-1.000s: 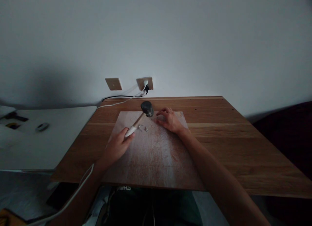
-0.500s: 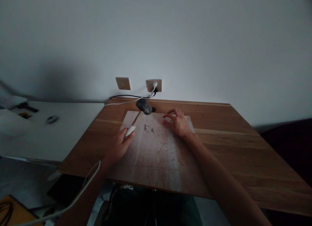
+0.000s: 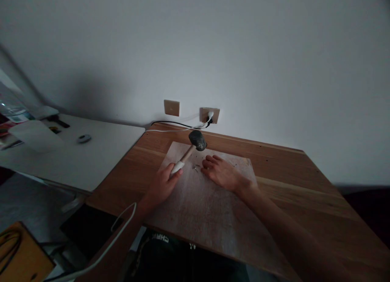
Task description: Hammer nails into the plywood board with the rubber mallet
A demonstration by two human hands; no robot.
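My left hand (image 3: 164, 181) is wrapped round the pale grip of a rubber mallet (image 3: 184, 158). Its black head is raised over the far part of a whitish worn board (image 3: 210, 217). A few small metal screws or nails (image 3: 196, 168) lie loose on the board, right of the mallet's grip. Beside them, low on the board, my right hand (image 3: 219, 172) has its fingers curled down and closed. The fingertips cover part of the small metal pieces, and whatever they pinch is hidden.
The board rests on a brown wooden table (image 3: 283, 184) against the wall. Behind it are a socket (image 3: 209, 115) with plugged-in cables and a wall plate (image 3: 172, 108). At left a white table (image 3: 106, 142) carries a computer mouse (image 3: 84, 138). A white cable hangs by my left forearm.
My right hand has moved left and nearer on the board, to the small metal pieces, and its fingers have curled in. The left hand still holds the mallet up. The view has shifted slightly.
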